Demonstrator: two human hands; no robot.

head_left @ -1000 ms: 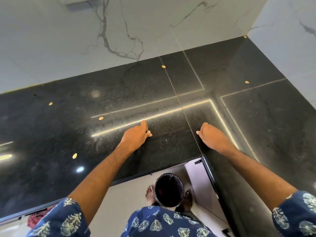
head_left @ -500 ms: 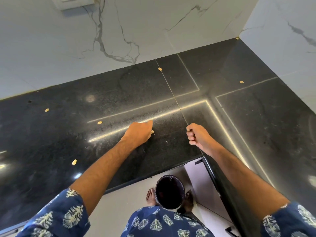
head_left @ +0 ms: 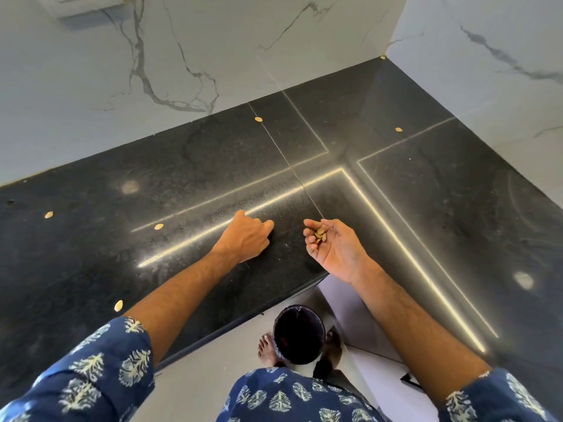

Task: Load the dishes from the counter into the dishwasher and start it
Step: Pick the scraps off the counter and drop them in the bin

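No dishes and no dishwasher are in view. My left hand [head_left: 245,236] rests knuckles-up on the black stone counter [head_left: 182,184], fingers curled under at the tips; the seed that lay by them is hidden. My right hand [head_left: 332,248] is turned palm up over the counter's front edge. Its fingers are cupped round several pale seeds [head_left: 319,234]. Loose seeds lie on the counter: one [head_left: 158,226] left of my left hand, one [head_left: 258,119] near the back wall, one [head_left: 118,305] by my left forearm.
A dark round bin [head_left: 298,333] stands on the floor below the counter's inner corner, between my bare feet [head_left: 266,348]. White marble walls [head_left: 182,50] close the counter at the back and right. More seeds lie at the far left [head_left: 48,214] and back right [head_left: 398,129].
My right hand lifted off the counter, closed, then turned palm up with seeds in it. My left hand's fingers curled over the seed that lay at their tips.
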